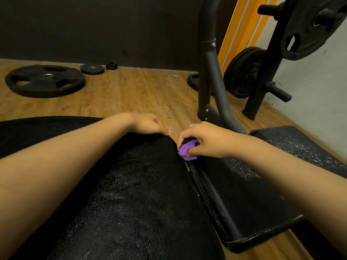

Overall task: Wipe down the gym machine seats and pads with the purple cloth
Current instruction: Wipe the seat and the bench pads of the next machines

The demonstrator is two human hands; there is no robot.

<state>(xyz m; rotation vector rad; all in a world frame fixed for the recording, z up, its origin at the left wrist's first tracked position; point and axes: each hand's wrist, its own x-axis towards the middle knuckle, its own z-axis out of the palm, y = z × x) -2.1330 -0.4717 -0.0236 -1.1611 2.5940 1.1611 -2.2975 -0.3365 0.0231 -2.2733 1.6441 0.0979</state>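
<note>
A bunched purple cloth (185, 151) is pinched in my right hand (204, 139) and pressed at the far end of the seam between two black pads. The larger textured pad (135, 194) fills the lower middle; the flatter seat pad (244, 194) lies to its right. My left hand (150, 123) rests curled on the far edge of the larger pad, its fingertips close to the cloth, with nothing visible in it.
The machine's grey steel frame (214, 77) rises just beyond my right hand. A weight rack (266, 72) with black plates stands at the right by the wall. Loose plates (44, 80) lie on the wooden floor (131, 91) at the left.
</note>
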